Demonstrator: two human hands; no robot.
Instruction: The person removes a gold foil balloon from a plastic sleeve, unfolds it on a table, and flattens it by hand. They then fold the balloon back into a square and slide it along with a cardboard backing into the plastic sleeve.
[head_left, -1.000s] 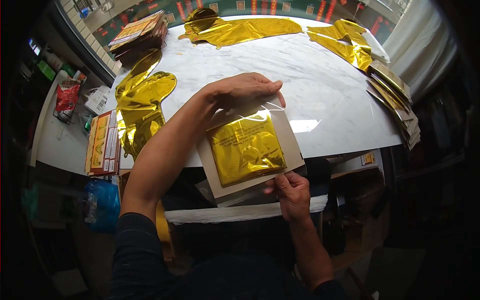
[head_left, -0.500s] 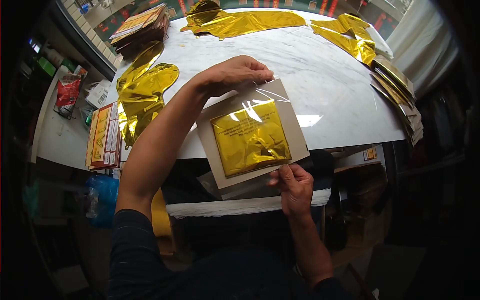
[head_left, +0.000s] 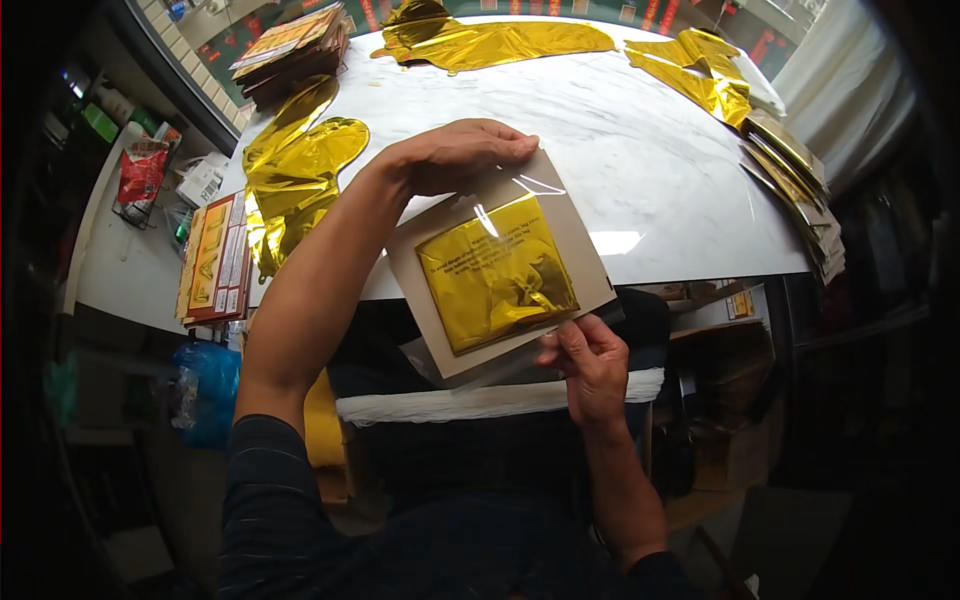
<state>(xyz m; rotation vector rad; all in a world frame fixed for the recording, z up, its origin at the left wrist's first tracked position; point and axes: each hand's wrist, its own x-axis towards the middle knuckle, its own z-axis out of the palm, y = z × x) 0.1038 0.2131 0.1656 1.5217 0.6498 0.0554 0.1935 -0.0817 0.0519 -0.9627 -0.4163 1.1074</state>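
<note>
A folded gold foil sheet (head_left: pixel 490 290) with small dark print lies against a beige card (head_left: pixel 580 235), both inside a clear plastic bag (head_left: pixel 480 375). The package is tilted over the table's near edge. My left hand (head_left: pixel 470 155) reaches across to its top corner, fingers closed on the edge there. At the lower right, my right hand (head_left: pixel 595 365) pinches the bag's bottom edge between thumb and fingers. The ends of the left fingers are partly hidden behind the package.
Flat gold foil shapes lie on the white marbled table (head_left: pixel 640 150): one at left (head_left: pixel 300 180), one at the back (head_left: pixel 520 42), one at back right (head_left: pixel 695 80). Printed packs (head_left: pixel 290 55) are piled at back left, others (head_left: pixel 212 262) at left. Card packs (head_left: pixel 800 195) hang over the right edge.
The package has turned slightly and its top has shifted a little left with my left hand. Both hands keep their hold. The view has moved slightly.
</note>
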